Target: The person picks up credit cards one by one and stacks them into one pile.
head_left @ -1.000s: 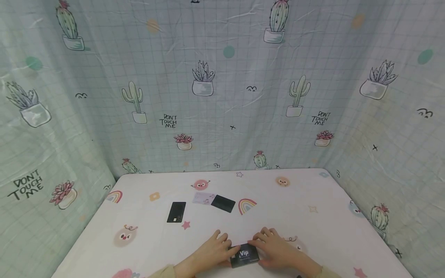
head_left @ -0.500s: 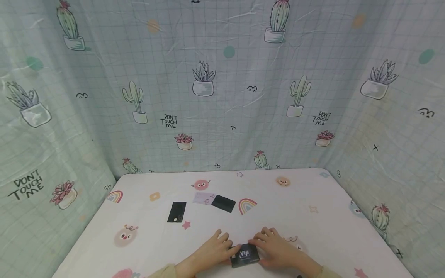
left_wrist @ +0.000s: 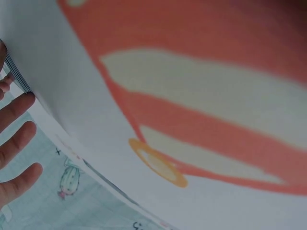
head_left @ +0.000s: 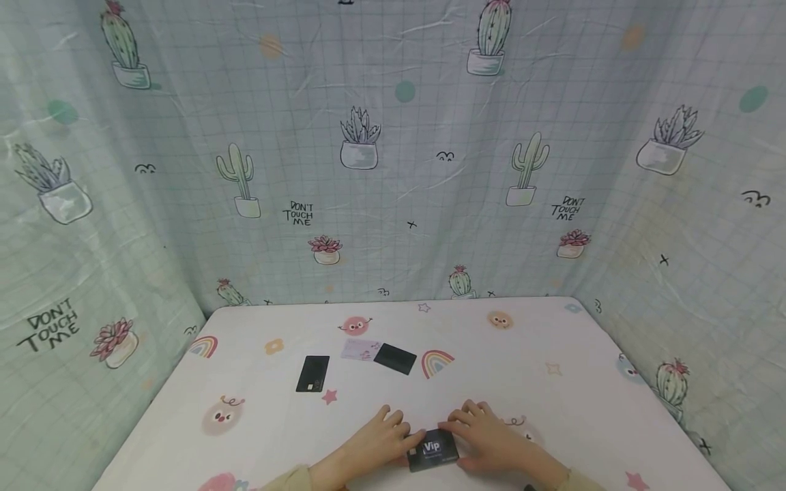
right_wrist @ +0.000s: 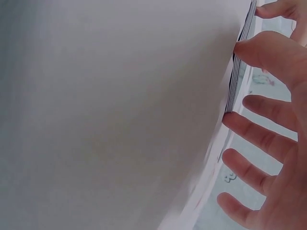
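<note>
A stack of cards [head_left: 437, 451], topped by a dark one printed "Vip", lies on the table near its front edge in the head view. From the left, my left hand [head_left: 377, 440] holds it, with the thumb over the top card's corner. My right hand [head_left: 488, 442] grips the opposite end. Layered card edges [right_wrist: 234, 79] show between the thumb [right_wrist: 261, 50] and a finger in the right wrist view. In the left wrist view, fingers [left_wrist: 19, 143] of the left hand spread at the left border, one tip touching the stack; its thumb is mostly cut off.
Farther back on the white patterned table [head_left: 503, 368] lie a black card [head_left: 313, 374] at left, another black card [head_left: 395, 359], and a pale pink card [head_left: 359, 350] touching or just under it. A cactus-print curtain [head_left: 393, 191] surrounds the table on three sides.
</note>
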A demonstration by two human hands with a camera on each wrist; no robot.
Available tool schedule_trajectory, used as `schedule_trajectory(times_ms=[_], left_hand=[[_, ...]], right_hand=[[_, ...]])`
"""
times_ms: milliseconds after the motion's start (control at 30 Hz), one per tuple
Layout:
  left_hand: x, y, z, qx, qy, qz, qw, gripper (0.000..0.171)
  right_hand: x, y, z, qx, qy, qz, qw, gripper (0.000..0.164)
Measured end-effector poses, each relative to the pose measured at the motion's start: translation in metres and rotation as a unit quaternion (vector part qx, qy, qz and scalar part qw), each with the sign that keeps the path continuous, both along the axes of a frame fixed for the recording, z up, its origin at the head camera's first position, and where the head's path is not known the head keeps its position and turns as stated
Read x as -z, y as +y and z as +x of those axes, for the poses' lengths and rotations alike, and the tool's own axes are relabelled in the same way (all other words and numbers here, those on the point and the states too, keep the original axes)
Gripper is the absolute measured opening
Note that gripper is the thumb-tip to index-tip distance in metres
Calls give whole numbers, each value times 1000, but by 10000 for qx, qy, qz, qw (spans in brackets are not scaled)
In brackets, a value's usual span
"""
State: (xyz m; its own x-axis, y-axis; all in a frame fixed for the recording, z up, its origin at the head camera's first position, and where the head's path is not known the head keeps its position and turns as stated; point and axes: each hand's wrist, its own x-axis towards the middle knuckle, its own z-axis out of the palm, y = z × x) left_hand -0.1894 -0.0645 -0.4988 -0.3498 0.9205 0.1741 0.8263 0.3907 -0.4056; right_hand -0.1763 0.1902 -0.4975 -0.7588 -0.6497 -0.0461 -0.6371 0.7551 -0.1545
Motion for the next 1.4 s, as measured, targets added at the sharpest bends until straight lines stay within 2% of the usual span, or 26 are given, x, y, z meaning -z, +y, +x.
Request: schedule_trajectory(times_ms=[267, 567, 767, 1000, 1167, 1400], left_hand=[[0, 0, 0, -16, 36, 37, 10000, 44], [-4, -5, -2, -181, -423, 112, 9989, 46], [0, -9, -7, -201, -589, 57, 9980, 46], [-1, -12, -8, -95, -231, 184, 9995, 45], [-7, -15, -10, -141, -133, 206, 9996, 40], [-8, -21, -20, -241, -5, 232, 9994, 36]], right_hand=[[5, 3, -2, -125, 122, -52, 9998, 56], [4, 7, -2, -24, 66, -257, 9996, 53], [-1, 8, -3, -20, 219, -366, 9991, 50], [-1, 11, -9, -100, 389, -365, 9985, 48], [2, 11, -15, 39, 457, -322, 9984, 48], [1, 8, -24, 218, 657, -352, 9970, 45]])
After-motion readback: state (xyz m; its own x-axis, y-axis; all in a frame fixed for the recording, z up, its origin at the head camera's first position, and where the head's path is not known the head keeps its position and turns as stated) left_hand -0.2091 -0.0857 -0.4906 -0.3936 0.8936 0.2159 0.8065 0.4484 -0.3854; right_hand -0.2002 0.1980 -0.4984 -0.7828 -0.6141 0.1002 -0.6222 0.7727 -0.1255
